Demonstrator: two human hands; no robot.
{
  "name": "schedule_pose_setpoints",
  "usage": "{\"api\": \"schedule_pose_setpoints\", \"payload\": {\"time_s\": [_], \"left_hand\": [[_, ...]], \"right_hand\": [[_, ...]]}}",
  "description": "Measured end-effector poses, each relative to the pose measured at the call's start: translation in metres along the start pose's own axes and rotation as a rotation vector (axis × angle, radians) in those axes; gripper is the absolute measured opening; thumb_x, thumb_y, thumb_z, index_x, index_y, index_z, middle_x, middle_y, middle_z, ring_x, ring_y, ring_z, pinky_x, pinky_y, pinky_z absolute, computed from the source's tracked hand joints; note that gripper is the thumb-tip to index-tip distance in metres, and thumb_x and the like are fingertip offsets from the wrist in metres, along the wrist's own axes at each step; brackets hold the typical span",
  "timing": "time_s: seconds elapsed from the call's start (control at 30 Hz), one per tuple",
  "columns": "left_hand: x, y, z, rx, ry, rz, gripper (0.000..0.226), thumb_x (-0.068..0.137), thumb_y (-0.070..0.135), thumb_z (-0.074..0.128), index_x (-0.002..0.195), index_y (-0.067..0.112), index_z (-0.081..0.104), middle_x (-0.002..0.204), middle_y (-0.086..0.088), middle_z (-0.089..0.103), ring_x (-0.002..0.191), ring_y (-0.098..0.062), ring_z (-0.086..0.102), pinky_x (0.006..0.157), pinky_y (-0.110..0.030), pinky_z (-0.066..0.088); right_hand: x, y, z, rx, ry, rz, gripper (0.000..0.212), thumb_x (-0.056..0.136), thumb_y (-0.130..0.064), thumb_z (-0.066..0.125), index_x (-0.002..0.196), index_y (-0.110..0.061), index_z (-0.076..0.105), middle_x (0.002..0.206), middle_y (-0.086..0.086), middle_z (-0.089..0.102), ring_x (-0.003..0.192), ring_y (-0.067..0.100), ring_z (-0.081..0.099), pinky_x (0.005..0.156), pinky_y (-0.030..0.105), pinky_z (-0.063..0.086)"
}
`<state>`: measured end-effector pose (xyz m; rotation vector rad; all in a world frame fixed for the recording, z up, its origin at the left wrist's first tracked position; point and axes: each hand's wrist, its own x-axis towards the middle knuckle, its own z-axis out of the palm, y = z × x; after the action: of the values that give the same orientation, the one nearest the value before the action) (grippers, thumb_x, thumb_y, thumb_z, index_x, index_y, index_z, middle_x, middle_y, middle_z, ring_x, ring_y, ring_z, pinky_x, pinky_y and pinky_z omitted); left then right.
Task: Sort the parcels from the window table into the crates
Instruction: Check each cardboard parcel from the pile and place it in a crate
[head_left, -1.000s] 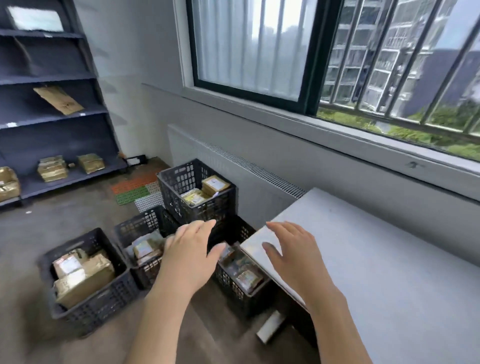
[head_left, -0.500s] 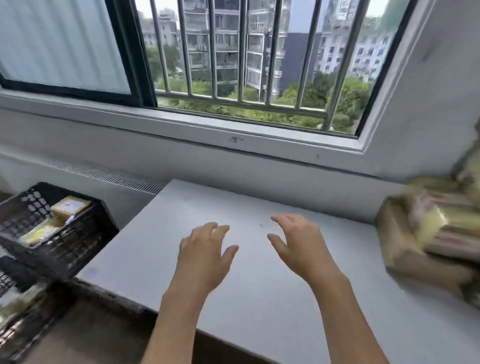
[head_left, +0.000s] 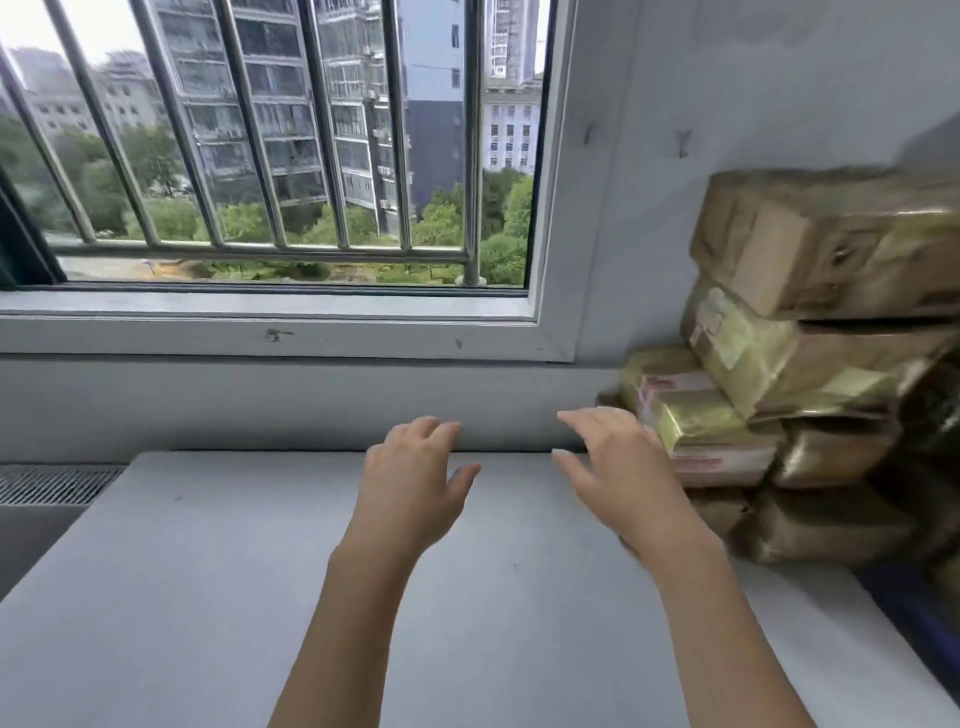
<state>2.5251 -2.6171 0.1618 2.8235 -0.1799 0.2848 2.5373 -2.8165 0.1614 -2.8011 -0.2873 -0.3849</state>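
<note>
There is only the one view, from a wide-angle camera on the person's head, close in and tilted forward and down across the grey bench (head_left: 218, 571) toward the barred window (head_left: 291, 156), with the stacked parcels (head_left: 810, 364) at its right edge.

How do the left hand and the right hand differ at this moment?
The left hand hovers above bare table, well clear of the parcels; the right hand is right beside the parcel stack, though contact cannot be told. The left hand's thumb points right, the right hand's thumb points left. Both are palm-down, fingers loosely spread, holding nothing.
</note>
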Motion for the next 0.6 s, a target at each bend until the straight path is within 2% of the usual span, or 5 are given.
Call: {"api": "schedule_pose_setpoints", "payload": {"time_s": [0.13,0.33,0.47,0.6], "left_hand": [[0.048,0.057,0.005,0.042,0.053,0.055,0.048,0.097,0.045,0.045,0.140,0.026,0.042,0.141,0.007,0.044,0.129,-0.019,0.039,0.100,-0.033,0.032],[0.118,0.175,0.004,0.026,0.139,0.085,0.051,0.096,0.045,0.047,0.141,0.024,0.041,0.142,0.001,0.045,0.129,-0.024,0.041,0.101,-0.038,0.036],[0.161,0.253,-0.001,-0.006,0.167,0.127,0.058,0.096,0.049,0.044,0.146,0.022,0.033,0.145,-0.001,0.043,0.130,-0.025,0.041,0.104,-0.040,0.036],[0.202,0.301,-0.020,0.013,0.141,0.126,0.061,0.097,0.054,0.033,0.146,0.018,0.030,0.143,-0.006,0.045,0.129,-0.027,0.043,0.101,-0.041,0.038]], "right_hand": [[0.028,0.055,-0.033,-0.052,0.052,-0.027,0.043,0.095,-0.033,0.054,0.136,-0.020,0.051,0.136,-0.002,0.053,0.132,0.019,0.037,0.105,0.034,0.025],[0.063,0.149,-0.111,-0.133,0.106,-0.173,0.044,0.098,-0.033,0.049,0.140,-0.022,0.046,0.141,-0.005,0.048,0.137,0.015,0.032,0.108,0.031,0.022],[0.087,0.200,-0.170,-0.161,0.170,-0.264,0.043,0.097,-0.031,0.053,0.138,-0.019,0.050,0.139,-0.001,0.051,0.133,0.018,0.038,0.109,0.036,0.030],[0.112,0.241,-0.218,-0.161,0.221,-0.311,0.037,0.098,-0.030,0.052,0.134,-0.020,0.055,0.136,-0.004,0.054,0.129,0.017,0.042,0.107,0.033,0.034]]}}
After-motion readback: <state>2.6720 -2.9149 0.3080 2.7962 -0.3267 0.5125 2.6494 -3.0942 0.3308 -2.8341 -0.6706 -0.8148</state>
